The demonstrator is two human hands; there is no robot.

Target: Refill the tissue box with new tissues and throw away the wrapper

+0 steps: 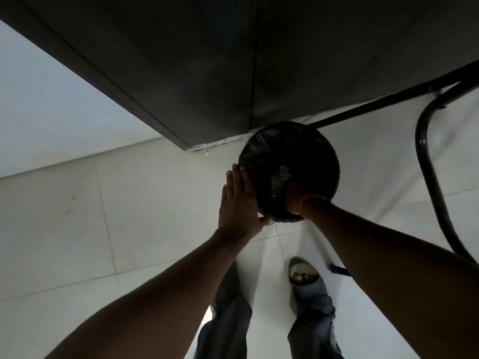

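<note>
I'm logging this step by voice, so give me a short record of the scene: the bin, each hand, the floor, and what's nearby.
bin: round, lined with a black bag, standing on the floor beside a dark cabinet
left hand: open, flat against the bin's outer left side
right hand: reaching down into the bin, orange band at the wrist; fingers hidden
wrapper: something pale and crumpled inside the bin, likely the wrapper
floor: pale tiles
nearby: dark metal tube frame on the right

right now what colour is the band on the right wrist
Orange: the band sits where the right hand reaches into the black-lined bin. Head view, the only one.
</note>
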